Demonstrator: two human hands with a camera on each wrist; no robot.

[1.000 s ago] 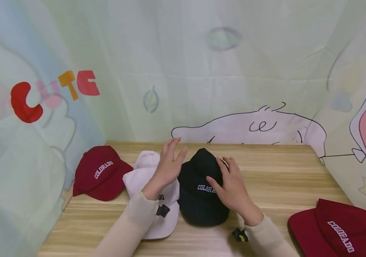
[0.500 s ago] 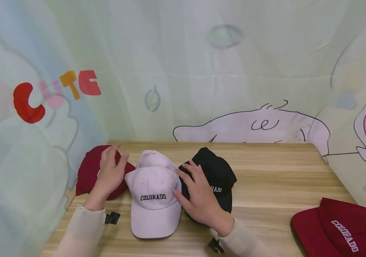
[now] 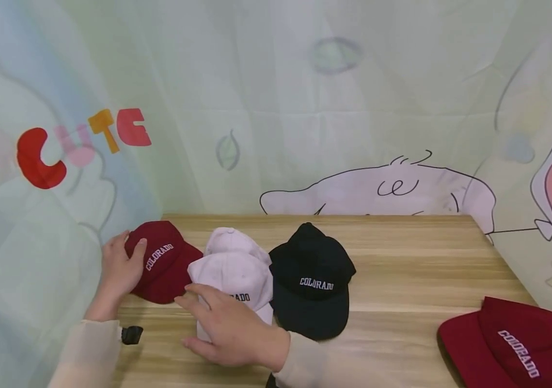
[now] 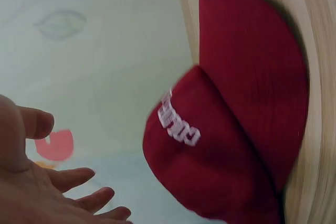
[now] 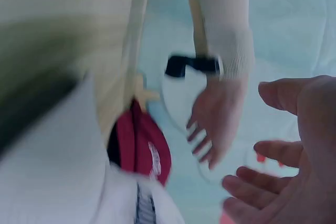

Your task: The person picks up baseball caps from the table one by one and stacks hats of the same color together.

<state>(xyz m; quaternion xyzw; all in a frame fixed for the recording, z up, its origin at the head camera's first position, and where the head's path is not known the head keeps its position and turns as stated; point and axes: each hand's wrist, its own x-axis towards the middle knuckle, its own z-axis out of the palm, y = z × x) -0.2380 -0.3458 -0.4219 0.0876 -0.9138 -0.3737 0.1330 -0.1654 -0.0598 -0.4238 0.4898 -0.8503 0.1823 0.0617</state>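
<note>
Three baseball caps reading COLORADO stand in a row in the head view: a dark red cap (image 3: 174, 275) at the left, a white cap (image 3: 237, 267) in the middle and a black cap (image 3: 312, 310) to its right. My left hand (image 3: 119, 269) is at the red cap's left side, thumb overlapping its crown. Seen from the left wrist, this hand (image 4: 47, 182) has loose, spread fingers, apart from the cap (image 4: 252, 82). Over the white cap's brim and part of its lettering, my right hand (image 3: 237, 326) reaches leftward. Its fingers (image 5: 257, 184) are extended and hold nothing in the right wrist view.
Another dark red cap (image 3: 523, 342) lies at the table's right front, cut off by the frame edge. The wooden table (image 3: 416, 269) is enclosed by printed curtains (image 3: 295, 134) at the back and both sides. A black wrist device (image 3: 132, 335) sits at the left cuff.
Both hands have moved left. The left went from over the white cap to the far-left red cap's outer side; the right went from the black cap to the white cap. The caps stay put.
</note>
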